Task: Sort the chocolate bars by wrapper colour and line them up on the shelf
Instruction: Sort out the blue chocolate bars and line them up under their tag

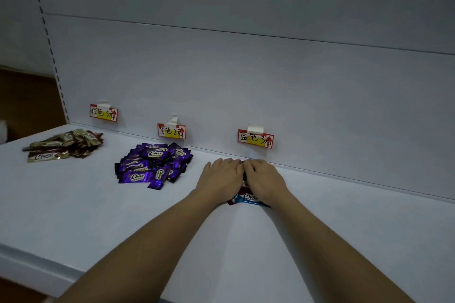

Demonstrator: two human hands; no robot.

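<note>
A heap of gold-brown chocolate bars (65,144) lies at the left of the white shelf (344,229). A heap of purple bars (154,163) sits right of it. My left hand (220,176) and my right hand (264,179) lie side by side, palms down, on a pile of blue bars (248,198) under the third price label. Fingers of both hands point at the back wall and cover most of the pile; only one blue wrapper and a dark red edge show at the wrists.
Three red-and-yellow price labels are taped to the back panel: left label (104,112), middle label (171,131), right label (256,139). A perforated shelf upright (53,56) stands at the left. The shelf's front edge (37,263) runs at the lower left.
</note>
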